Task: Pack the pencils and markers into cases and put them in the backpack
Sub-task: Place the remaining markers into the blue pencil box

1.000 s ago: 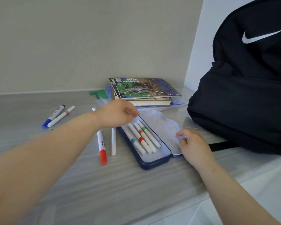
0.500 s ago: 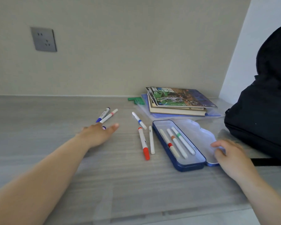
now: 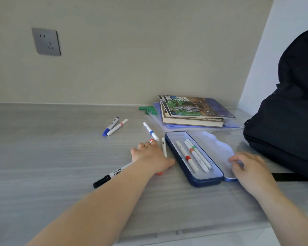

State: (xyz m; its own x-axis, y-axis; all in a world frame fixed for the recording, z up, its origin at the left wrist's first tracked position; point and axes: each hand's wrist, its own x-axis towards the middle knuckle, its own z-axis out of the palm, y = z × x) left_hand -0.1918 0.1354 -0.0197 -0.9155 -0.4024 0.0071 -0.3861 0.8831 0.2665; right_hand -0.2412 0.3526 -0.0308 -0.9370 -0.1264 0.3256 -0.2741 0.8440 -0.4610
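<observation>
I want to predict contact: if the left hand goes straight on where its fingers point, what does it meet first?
Probably the blue-banded marker, lying just beyond the left hand; its fingers point up-table toward it. Depth is uncertain.

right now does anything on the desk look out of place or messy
Nothing is damaged or spilled. Several markers lie loose outside the open pencil case: a black-capped marker under the left forearm, and a blue-capped marker further back.

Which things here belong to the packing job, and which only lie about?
Job: pencil case; three pens in it; loose markers; backpack.
Lying about: books; green piece; wall socket.
</observation>
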